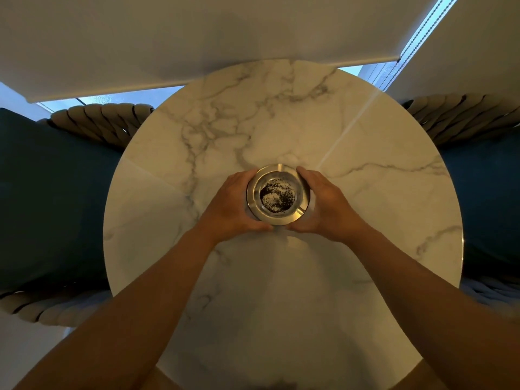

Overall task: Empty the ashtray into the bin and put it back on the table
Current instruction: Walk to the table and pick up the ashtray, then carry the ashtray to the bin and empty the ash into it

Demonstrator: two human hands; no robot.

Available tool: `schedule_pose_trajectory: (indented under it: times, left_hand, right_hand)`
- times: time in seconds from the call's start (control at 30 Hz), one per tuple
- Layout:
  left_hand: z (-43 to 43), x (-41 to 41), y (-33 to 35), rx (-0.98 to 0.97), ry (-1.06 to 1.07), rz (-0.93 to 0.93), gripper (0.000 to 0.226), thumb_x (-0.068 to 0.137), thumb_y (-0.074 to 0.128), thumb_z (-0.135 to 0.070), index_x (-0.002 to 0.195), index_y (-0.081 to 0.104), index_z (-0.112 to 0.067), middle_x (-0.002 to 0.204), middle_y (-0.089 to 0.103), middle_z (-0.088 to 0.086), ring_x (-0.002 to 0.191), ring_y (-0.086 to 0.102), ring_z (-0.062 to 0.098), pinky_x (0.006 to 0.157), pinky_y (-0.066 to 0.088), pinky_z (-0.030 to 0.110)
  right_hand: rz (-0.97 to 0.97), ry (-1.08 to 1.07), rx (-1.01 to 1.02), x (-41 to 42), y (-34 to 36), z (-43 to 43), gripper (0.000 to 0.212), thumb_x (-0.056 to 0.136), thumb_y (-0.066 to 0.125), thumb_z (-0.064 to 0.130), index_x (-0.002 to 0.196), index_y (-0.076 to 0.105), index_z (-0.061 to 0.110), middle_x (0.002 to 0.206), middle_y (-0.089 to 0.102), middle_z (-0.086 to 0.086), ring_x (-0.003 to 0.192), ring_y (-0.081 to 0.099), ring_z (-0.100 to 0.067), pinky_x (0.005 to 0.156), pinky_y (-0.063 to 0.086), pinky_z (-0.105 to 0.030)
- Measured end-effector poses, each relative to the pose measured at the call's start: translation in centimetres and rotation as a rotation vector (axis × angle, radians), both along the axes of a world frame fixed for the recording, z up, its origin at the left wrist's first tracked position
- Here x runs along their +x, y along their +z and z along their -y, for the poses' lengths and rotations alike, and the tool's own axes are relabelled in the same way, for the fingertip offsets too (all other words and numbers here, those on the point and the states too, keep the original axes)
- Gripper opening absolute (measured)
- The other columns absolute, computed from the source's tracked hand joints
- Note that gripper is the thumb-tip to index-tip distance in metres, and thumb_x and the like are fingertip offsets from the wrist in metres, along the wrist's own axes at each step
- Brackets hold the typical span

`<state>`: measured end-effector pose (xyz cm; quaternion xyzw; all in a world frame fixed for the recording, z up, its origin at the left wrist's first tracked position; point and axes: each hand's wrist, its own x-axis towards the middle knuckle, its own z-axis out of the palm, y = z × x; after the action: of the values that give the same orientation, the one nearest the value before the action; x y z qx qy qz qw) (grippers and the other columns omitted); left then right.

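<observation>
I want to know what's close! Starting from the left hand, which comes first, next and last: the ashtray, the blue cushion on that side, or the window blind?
1. The ashtray: touching the left hand, at the table's middle.
2. The blue cushion: off the table's left edge.
3. The window blind: beyond the table's far edge, at the top of the head view.

Two woven rope-backed chairs with dark teal cushions, one at the left (50, 192) and one at the right (484, 192), are seen below a pale roller blind (197, 38) with a beaded cord (422, 32).
</observation>
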<state>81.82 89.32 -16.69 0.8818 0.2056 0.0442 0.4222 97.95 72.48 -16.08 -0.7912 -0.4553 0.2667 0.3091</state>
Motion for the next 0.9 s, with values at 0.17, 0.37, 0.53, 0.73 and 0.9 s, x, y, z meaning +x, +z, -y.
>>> schedule_pose_trajectory:
  times: [0.17, 0.37, 0.53, 0.73, 0.9]
  left_hand:
    - [0.9, -1.5, 3.6, -0.095, 0.045, 0.034, 0.12, 0.044, 0.097, -0.041, 0.146, 0.04, -0.017, 0.138, 0.052, -0.006, 0.129, 0.048, 0.004, 0.107, 0.038, 0.019]
    - [2.5, -3.8, 7.4, -0.164, 0.041, 0.127, 0.117, 0.043, 0.096, -0.045, 0.144, 0.04, -0.026, 0.137, 0.049, -0.025, 0.13, 0.045, -0.005, 0.108, 0.037, 0.016]
    - [3.9, -5.8, 9.8, -0.218, 0.048, 0.21, 0.114, 0.044, 0.096, -0.046, 0.143, 0.04, -0.034, 0.139, 0.054, -0.018, 0.132, 0.05, 0.009, 0.108, 0.044, 0.036]
    - [4.7, -8.2, 11.4, -0.219, -0.007, 0.24, 0.113, 0.044, 0.096, -0.043, 0.143, 0.042, -0.026, 0.138, 0.056, -0.013, 0.131, 0.052, 0.014, 0.106, 0.046, 0.033]
    - [5.4, -9.6, 12.6, -0.195, -0.073, 0.23, 0.113, 0.045, 0.097, -0.039, 0.143, 0.043, -0.018, 0.137, 0.056, -0.009, 0.129, 0.053, 0.008, 0.106, 0.046, 0.032]
  right_hand:
    - [-0.116, -0.021, 0.112, -1.0, 3.9, 1.5, 0.119, 0.049, 0.095, 0.036, 0.148, 0.034, 0.009, 0.142, 0.051, -0.003, 0.13, 0.051, -0.014, 0.109, 0.044, -0.032]
    - [-0.356, -0.065, 0.192, -3.1, 7.0, 3.6, 0.119, 0.046, 0.095, 0.034, 0.148, 0.035, 0.023, 0.145, 0.05, 0.011, 0.135, 0.046, -0.002, 0.11, 0.038, -0.018]
    - [-0.407, -0.086, 0.233, -5.2, 9.1, 5.5, 0.117, 0.045, 0.097, 0.027, 0.146, 0.038, 0.026, 0.141, 0.054, 0.015, 0.134, 0.049, -0.006, 0.109, 0.04, -0.018]
    - [-0.393, -0.142, 0.232, -8.6, 11.4, 7.0, 0.118, 0.044, 0.097, 0.027, 0.146, 0.038, 0.02, 0.14, 0.055, 0.013, 0.132, 0.051, -0.005, 0.11, 0.042, -0.026]
    - [-0.31, -0.174, 0.239, -11.3, 13.0, 8.2, 0.123, 0.044, 0.096, 0.037, 0.148, 0.035, 0.016, 0.143, 0.052, 0.004, 0.134, 0.048, -0.007, 0.113, 0.04, -0.03]
